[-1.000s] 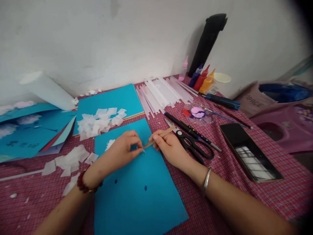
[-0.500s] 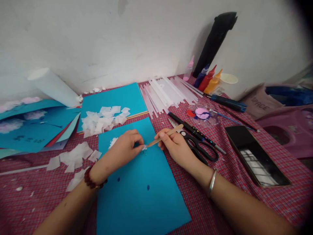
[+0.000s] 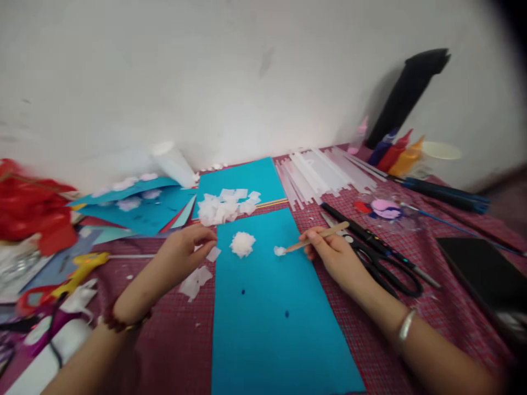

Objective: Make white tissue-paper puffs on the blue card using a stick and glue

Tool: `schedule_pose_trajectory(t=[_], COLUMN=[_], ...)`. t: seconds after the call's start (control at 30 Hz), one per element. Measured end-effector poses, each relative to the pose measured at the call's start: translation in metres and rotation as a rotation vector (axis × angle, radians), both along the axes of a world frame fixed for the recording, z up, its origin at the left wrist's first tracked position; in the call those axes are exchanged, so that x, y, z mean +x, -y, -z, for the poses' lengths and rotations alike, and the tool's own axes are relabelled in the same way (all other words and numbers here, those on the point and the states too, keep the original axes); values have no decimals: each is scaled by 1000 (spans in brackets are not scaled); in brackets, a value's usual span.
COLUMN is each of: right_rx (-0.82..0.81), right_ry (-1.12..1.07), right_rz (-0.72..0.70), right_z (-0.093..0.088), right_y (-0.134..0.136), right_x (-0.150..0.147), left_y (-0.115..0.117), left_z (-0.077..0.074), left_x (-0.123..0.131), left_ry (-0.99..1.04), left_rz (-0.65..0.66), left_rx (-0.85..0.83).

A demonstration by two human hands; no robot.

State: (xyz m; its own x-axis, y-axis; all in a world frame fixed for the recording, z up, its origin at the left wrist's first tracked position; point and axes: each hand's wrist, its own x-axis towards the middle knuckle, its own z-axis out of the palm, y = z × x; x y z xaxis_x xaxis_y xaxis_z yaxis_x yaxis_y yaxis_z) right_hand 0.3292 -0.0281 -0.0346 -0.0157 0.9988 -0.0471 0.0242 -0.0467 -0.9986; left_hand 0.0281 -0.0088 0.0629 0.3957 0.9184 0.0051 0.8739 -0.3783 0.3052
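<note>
A blue sheet (image 3: 267,340) lies on the red checked cloth, with a fluffy white paper cluster (image 3: 242,244) near its top left and two dark spots lower down. My right hand (image 3: 327,249) grips a wooden stick (image 3: 317,237), whose tip touches a small white piece (image 3: 279,250) on the sheet's upper right. Left of the sheet, my left hand (image 3: 193,247) hovers beside loose white paper squares (image 3: 195,282); its thumb and fingers are slightly apart with nothing visible between them. More white squares (image 3: 224,207) are heaped on another blue sheet (image 3: 242,175) behind.
Scissors (image 3: 385,269), a black pen (image 3: 358,227) and a phone (image 3: 481,274) lie at the right. White strips (image 3: 321,173) and paint bottles (image 3: 397,153) stand or lie behind. A yellow glue gun (image 3: 80,271) and red plastic (image 3: 33,208) are at the left.
My left hand has moved away from the small white piece to the left, off the sheet. My right hand still holds the stick against that piece. The view has swung left.
</note>
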Motion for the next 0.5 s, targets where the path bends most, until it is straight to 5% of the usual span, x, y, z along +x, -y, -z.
schedule_pose_trajectory(t=[0.13,0.27,0.5], right_rx=[-4,-12,-3], right_ry=[-83,-118,-133], right_rz=[29,59,68], right_z=[3,-1,-3], right_y=[1,3,7], right_x=[4,5,3], left_y=[19,32,36], left_z=[28,47,54], left_x=[-29,-29,-9], left_ry=[-150,-369,-491], left_rz=[-107,-27,80], left_rx=[3,70,105])
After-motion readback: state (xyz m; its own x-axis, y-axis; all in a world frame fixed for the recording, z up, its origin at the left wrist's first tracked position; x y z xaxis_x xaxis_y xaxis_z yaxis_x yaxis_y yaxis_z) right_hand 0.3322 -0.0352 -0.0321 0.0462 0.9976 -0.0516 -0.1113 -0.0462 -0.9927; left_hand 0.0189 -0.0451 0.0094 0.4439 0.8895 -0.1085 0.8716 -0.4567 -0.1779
